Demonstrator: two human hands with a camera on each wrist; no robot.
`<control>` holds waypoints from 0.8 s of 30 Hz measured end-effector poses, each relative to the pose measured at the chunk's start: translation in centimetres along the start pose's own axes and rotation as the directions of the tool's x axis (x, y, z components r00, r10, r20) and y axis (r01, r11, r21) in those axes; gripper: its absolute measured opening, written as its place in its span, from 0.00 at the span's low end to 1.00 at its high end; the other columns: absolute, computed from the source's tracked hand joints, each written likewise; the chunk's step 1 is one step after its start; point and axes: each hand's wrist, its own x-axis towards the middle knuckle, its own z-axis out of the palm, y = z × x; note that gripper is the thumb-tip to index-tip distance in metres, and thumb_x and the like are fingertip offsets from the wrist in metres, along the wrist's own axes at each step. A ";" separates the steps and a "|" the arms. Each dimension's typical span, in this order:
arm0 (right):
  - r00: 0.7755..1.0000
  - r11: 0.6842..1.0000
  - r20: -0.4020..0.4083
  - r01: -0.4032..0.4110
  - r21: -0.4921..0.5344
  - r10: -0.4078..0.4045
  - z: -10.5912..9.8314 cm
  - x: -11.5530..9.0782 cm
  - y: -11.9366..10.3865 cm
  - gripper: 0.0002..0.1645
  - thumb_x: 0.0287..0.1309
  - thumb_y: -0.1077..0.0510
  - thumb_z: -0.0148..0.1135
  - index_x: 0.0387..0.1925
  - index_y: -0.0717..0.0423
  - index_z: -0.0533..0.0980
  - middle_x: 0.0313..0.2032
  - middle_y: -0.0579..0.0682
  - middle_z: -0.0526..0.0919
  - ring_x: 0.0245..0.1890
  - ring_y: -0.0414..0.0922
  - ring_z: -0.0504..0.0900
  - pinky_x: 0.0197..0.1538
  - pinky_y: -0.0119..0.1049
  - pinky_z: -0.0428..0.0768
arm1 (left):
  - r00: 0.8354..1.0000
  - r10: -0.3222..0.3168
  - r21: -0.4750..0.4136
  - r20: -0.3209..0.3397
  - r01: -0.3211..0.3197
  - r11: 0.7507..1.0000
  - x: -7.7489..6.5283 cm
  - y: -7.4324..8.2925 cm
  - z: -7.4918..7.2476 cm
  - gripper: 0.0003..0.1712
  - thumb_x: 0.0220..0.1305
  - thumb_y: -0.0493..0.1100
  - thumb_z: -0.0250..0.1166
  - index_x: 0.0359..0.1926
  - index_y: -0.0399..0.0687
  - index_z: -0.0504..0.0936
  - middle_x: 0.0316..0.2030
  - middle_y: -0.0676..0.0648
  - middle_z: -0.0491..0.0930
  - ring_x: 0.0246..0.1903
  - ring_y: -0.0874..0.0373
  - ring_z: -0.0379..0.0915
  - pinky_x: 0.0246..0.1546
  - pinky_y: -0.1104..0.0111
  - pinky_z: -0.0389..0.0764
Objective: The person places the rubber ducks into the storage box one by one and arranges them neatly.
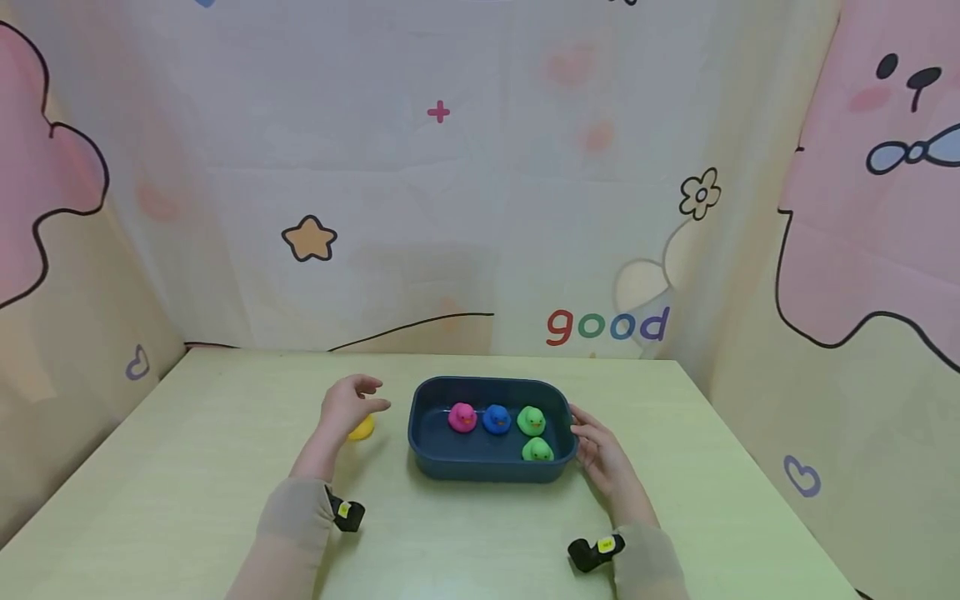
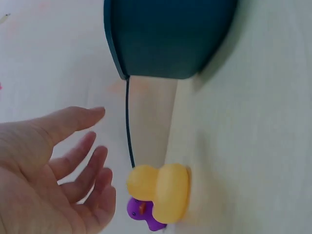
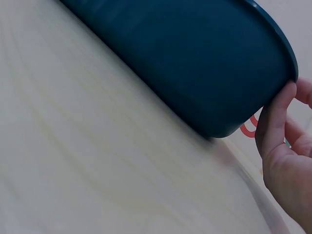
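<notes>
My left hand (image 1: 351, 406) is over the table left of a dark blue bin (image 1: 495, 471), fingers apart with nothing between them. Just below it sits a yellow toy duck (image 1: 363, 428), partly covered by the hand in the head view. A purple toy duck (image 2: 141, 209) shows behind the yellow one in the left wrist view; the head view hides it. Inside the bin are a pink duck (image 1: 462, 418), a blue duck (image 1: 497, 420) and two green ducks (image 1: 532, 422). At the bin's right end, my right hand (image 1: 603, 457) touches the rim and outer wall with loosely extended fingers.
The pale table (image 1: 480, 542) reaches back to a printed cloth backdrop (image 1: 480, 208), with more cloth at both sides. A black wrist camera (image 1: 347, 512) sits on the left sleeve, and another black camera (image 1: 596, 552) on the right.
</notes>
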 end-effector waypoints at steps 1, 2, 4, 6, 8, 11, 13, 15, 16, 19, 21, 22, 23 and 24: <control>1.000 1.000 0.002 0.000 -0.002 0.000 -0.1 0.0 0.0 0.22 0.69 0.69 0.44 0.42 0.43 0.81 0.40 0.43 0.77 0.30 0.33 0.79 0.34 0.21 0.78 | 1.000 -0.028 0.006 -0.003 0.028 1.000 0.0 -0.2 -0.1 0.25 0.58 0.40 0.69 0.55 0.34 0.78 0.54 0.33 0.78 0.54 0.39 0.70 0.58 0.51 0.72; 1.000 1.000 0.002 0.002 -0.005 -0.002 -0.1 0.0 0.0 0.22 0.69 0.69 0.45 0.42 0.43 0.80 0.40 0.43 0.77 0.30 0.33 0.79 0.35 0.21 0.78 | 0.998 -0.056 0.006 -0.006 0.056 0.998 0.0 -0.4 -0.1 0.25 0.58 0.41 0.69 0.55 0.34 0.78 0.55 0.32 0.77 0.54 0.39 0.70 0.58 0.51 0.72; 1.000 1.000 -0.003 0.001 -0.008 -0.001 -0.1 0.0 -0.1 0.21 0.69 0.68 0.45 0.42 0.43 0.80 0.40 0.43 0.77 0.30 0.33 0.79 0.34 0.21 0.78 | 0.995 -0.096 0.006 -0.013 0.096 0.995 -0.1 -0.8 -0.2 0.27 0.57 0.41 0.70 0.55 0.33 0.77 0.55 0.31 0.76 0.55 0.39 0.70 0.59 0.52 0.72; 1.000 1.000 -0.010 0.003 -0.016 -0.003 -0.2 0.0 -0.1 0.21 0.69 0.68 0.46 0.42 0.42 0.80 0.40 0.43 0.77 0.30 0.33 0.79 0.34 0.21 0.78 | 0.992 -0.125 0.011 -0.018 0.125 0.992 -0.1 -1.2 -0.2 0.28 0.56 0.42 0.71 0.55 0.31 0.77 0.56 0.31 0.75 0.55 0.39 0.70 0.60 0.52 0.72; 1.000 1.000 -0.016 -0.002 -0.015 0.002 -0.1 0.0 -0.1 0.20 0.69 0.68 0.46 0.42 0.43 0.80 0.41 0.43 0.76 0.30 0.33 0.79 0.34 0.21 0.78 | 0.988 -0.153 0.013 -0.020 0.154 0.988 0.0 -1.6 -0.2 0.30 0.55 0.42 0.72 0.56 0.30 0.76 0.56 0.30 0.75 0.55 0.39 0.70 0.60 0.52 0.72; 1.000 1.000 -0.016 -0.011 -0.008 0.011 -0.1 0.0 -0.1 0.21 0.69 0.68 0.45 0.42 0.43 0.80 0.40 0.43 0.76 0.29 0.33 0.78 0.34 0.21 0.78 | 0.978 -0.210 0.026 -0.004 0.210 0.977 0.1 -2.2 -0.1 0.33 0.54 0.42 0.73 0.58 0.29 0.73 0.57 0.30 0.74 0.55 0.39 0.70 0.61 0.52 0.72; 1.000 1.000 -0.013 -0.010 -0.004 0.010 -0.1 -0.1 0.0 0.21 0.69 0.68 0.45 0.42 0.43 0.80 0.40 0.43 0.76 0.29 0.33 0.78 0.34 0.20 0.78 | 0.969 -0.247 0.040 0.011 0.246 0.968 0.1 -2.5 0.0 0.35 0.55 0.42 0.73 0.59 0.29 0.71 0.58 0.30 0.73 0.55 0.39 0.69 0.62 0.52 0.72; 1.000 1.000 -0.007 -0.008 -0.001 0.008 -0.2 -0.1 0.0 0.21 0.69 0.68 0.45 0.42 0.43 0.80 0.40 0.43 0.76 0.30 0.33 0.79 0.34 0.20 0.78 | 0.963 -0.270 0.061 0.024 0.268 0.961 0.1 -2.7 0.1 0.36 0.55 0.41 0.73 0.60 0.28 0.70 0.58 0.29 0.72 0.54 0.39 0.69 0.62 0.52 0.72; 1.000 1.000 -0.004 -0.005 0.002 0.005 -0.2 -0.1 0.0 0.21 0.69 0.69 0.45 0.42 0.43 0.80 0.40 0.43 0.76 0.30 0.33 0.79 0.34 0.20 0.78 | 0.961 -0.277 0.069 0.027 0.274 0.959 0.1 -2.8 0.1 0.36 0.55 0.42 0.73 0.60 0.28 0.70 0.58 0.29 0.72 0.54 0.39 0.69 0.62 0.52 0.72; 1.000 1.000 -0.004 -0.003 0.012 0.003 -0.1 -0.1 0.0 0.22 0.69 0.69 0.45 0.41 0.43 0.81 0.40 0.43 0.76 0.30 0.33 0.79 0.34 0.20 0.78 | 0.959 -0.281 0.084 0.031 0.278 0.957 0.0 -2.9 0.1 0.36 0.56 0.43 0.72 0.60 0.27 0.69 0.58 0.29 0.72 0.54 0.38 0.69 0.61 0.52 0.72; 1.000 1.000 -0.013 -0.015 0.024 0.015 0.0 -0.1 -0.1 0.22 0.69 0.69 0.45 0.41 0.43 0.81 0.40 0.44 0.76 0.30 0.33 0.79 0.34 0.20 0.78 | 0.960 -0.279 0.090 0.029 0.275 0.957 0.0 -2.9 0.1 0.35 0.57 0.44 0.72 0.59 0.26 0.69 0.57 0.28 0.72 0.53 0.39 0.70 0.60 0.52 0.73; 1.000 0.999 -0.021 -0.019 0.027 0.020 0.0 -0.1 -0.1 0.22 0.69 0.69 0.45 0.41 0.43 0.81 0.41 0.44 0.77 0.30 0.33 0.79 0.34 0.21 0.79 | 0.961 -0.276 0.094 0.027 0.272 0.958 0.0 -2.9 0.1 0.35 0.58 0.44 0.71 0.59 0.26 0.70 0.57 0.28 0.73 0.52 0.39 0.70 0.59 0.52 0.73; 0.999 0.999 -0.027 -0.026 0.028 0.027 0.1 -0.1 -0.1 0.22 0.69 0.69 0.45 0.41 0.43 0.82 0.41 0.44 0.77 0.30 0.34 0.79 0.34 0.21 0.79 | 0.963 -0.269 0.100 0.025 0.265 0.959 0.0 -3.0 0.1 0.34 0.58 0.44 0.71 0.58 0.25 0.70 0.56 0.28 0.73 0.52 0.39 0.70 0.58 0.52 0.73; 0.999 0.999 -0.032 -0.029 0.028 0.030 0.1 -0.1 -0.1 0.22 0.69 0.69 0.45 0.41 0.43 0.82 0.41 0.44 0.76 0.30 0.34 0.79 0.35 0.21 0.79 | 0.964 -0.266 0.103 0.023 0.262 0.959 0.1 -3.1 0.1 0.34 0.58 0.45 0.71 0.57 0.25 0.70 0.55 0.28 0.73 0.51 0.39 0.71 0.57 0.52 0.73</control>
